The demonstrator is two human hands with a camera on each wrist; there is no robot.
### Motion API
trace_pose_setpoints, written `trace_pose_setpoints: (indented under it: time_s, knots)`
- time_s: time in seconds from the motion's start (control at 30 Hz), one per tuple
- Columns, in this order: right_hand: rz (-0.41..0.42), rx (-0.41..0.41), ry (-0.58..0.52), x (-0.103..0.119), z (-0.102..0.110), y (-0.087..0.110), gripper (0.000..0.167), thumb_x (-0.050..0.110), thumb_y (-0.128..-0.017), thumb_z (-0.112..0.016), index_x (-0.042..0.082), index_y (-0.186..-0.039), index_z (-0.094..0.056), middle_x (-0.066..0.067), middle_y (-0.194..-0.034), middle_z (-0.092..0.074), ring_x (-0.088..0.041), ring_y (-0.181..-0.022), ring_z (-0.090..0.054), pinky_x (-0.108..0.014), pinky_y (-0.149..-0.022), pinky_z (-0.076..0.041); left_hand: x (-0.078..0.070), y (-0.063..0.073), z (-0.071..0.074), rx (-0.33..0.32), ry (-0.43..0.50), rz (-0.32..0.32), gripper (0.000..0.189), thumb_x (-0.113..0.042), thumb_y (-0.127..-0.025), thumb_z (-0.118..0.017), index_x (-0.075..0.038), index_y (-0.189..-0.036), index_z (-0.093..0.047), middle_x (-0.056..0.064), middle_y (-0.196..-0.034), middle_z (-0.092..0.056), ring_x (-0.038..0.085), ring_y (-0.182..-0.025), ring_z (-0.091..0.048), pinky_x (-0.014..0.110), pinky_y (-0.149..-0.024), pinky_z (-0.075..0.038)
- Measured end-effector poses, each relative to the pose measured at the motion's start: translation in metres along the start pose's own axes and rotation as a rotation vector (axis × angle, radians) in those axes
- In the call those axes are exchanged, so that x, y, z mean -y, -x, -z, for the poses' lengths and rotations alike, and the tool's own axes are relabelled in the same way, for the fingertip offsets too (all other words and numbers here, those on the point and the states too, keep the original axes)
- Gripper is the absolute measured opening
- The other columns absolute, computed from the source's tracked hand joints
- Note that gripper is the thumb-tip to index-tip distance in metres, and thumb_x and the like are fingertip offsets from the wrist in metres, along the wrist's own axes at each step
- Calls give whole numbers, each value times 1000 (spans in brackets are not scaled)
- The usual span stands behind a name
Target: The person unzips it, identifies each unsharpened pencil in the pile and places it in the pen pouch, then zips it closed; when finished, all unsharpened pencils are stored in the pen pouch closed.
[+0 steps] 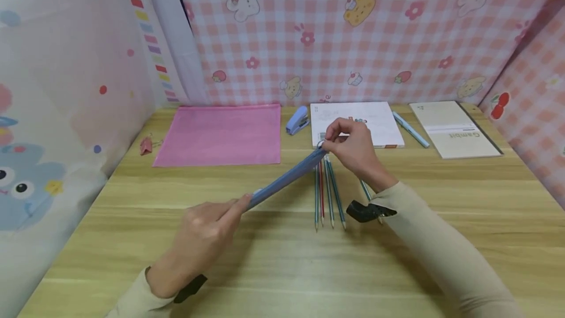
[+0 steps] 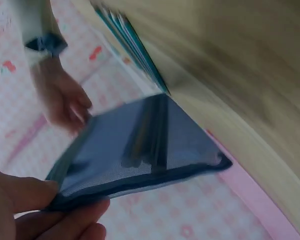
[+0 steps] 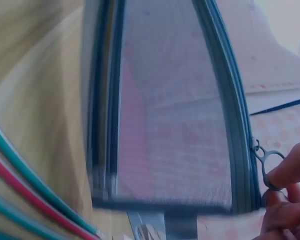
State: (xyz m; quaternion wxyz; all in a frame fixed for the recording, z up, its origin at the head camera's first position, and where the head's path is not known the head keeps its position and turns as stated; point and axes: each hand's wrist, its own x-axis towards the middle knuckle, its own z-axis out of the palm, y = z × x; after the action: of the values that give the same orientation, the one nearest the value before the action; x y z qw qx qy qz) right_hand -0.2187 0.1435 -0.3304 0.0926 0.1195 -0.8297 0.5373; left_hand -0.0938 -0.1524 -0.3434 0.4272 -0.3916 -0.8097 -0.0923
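Note:
A blue mesh zip pouch (image 1: 284, 180) is held up tilted above the table. My left hand (image 1: 203, 234) pinches its near end between thumb and fingers (image 2: 72, 220). At the far end, my right hand (image 1: 353, 146) pinches the ring-shaped zipper pull (image 3: 264, 170). Long dark strips show through the mesh (image 2: 107, 137); I cannot tell exactly what they are. Beneath the right hand lie several pencils (image 1: 328, 190), green and red, side by side with their points toward me. Another pencil (image 1: 365, 189) is partly hidden by the right wrist.
Along the back are a pink mesh pouch (image 1: 220, 136), a lilac stapler (image 1: 297, 120), a white book (image 1: 353, 109), a light blue pen (image 1: 410, 129) and a cream notebook (image 1: 454, 131). A small pink clip (image 1: 146, 145) lies at the left. Patterned cloth walls (image 1: 273, 28) enclose the table.

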Motion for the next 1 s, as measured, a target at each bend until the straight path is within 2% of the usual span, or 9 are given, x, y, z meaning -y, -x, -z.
trace_pose_setpoints:
  time_s: [0.1,0.2,0.27,0.33,0.4,0.5,0.6,0.8,1.0]
  knots:
    - [-5,-23,-18,-4,3,-2,7,1,-84,-68,5,-82,-62,-2,-79,-60,-6,-49,-50,-22,-56,-43,11,4,4,-28,-18,25,33,-12,-105,-47,-5,-96,-78,8,-73,-76,18,-50,-66,32,-46,-55]
    - [-46,-14,-66,-6,5,-3,8,1,-86,-67,5,-84,-61,0,-78,-59,-5,-47,-45,-24,-51,-39,22,10,4,-47,-25,31,34,-11,-105,-47,-6,-94,-79,8,-74,-76,21,-51,-67,34,-45,-55]
    - [-71,21,-85,-7,5,-2,7,1,-87,-67,4,-85,-60,0,-77,-57,-4,-46,-42,-24,-48,-36,31,16,3,-55,-19,32,34,-11,-105,-48,-6,-92,-79,8,-74,-76,23,-53,-69,36,-47,-57]
    - [-89,83,-92,-6,1,1,7,1,-87,-67,4,-86,-61,-1,-76,-57,-5,-47,-42,-24,-47,-37,40,23,5,-27,-17,52,37,-14,-106,-47,-6,-91,-80,8,-77,-77,24,-58,-71,38,-51,-58]
    - [-79,171,-66,-5,-2,7,5,2,-87,-67,4,-87,-63,-3,-76,-60,-7,-48,-46,-24,-48,-40,50,31,8,7,-3,76,28,-11,-102,-56,-6,-90,-81,8,-79,-78,26,-62,-73,41,-55,-60]
    - [-30,309,25,-4,-8,18,3,5,-86,-70,5,-85,-68,-6,-76,-66,-10,-55,-54,-24,-52,-46,65,42,13,107,28,100,6,-3,-83,-77,-7,-86,-81,7,-82,-78,24,-68,-74,40,-60,-61]
    - [56,424,151,-2,-15,31,4,7,-86,-73,8,-82,-71,-5,-75,-69,-10,-61,-58,-23,-57,-50,79,49,12,222,67,96,26,4,-59,-88,-9,-79,-79,4,-82,-78,19,-72,-73,36,-62,-61]
    - [175,620,316,-2,-34,55,12,5,-85,-72,13,-75,-72,4,-73,-70,0,-66,-59,-17,-61,-52,99,58,5,446,122,141,32,1,-58,-91,-18,-79,-75,-4,-85,-76,17,-81,-72,35,-68,-61]
    - [167,730,393,-6,-47,70,14,6,-84,-74,12,-71,-72,6,-66,-66,1,-59,-52,-16,-56,-48,104,61,4,704,162,156,30,2,-64,-86,-19,-83,-77,-5,-90,-77,18,-85,-72,36,-73,-61]
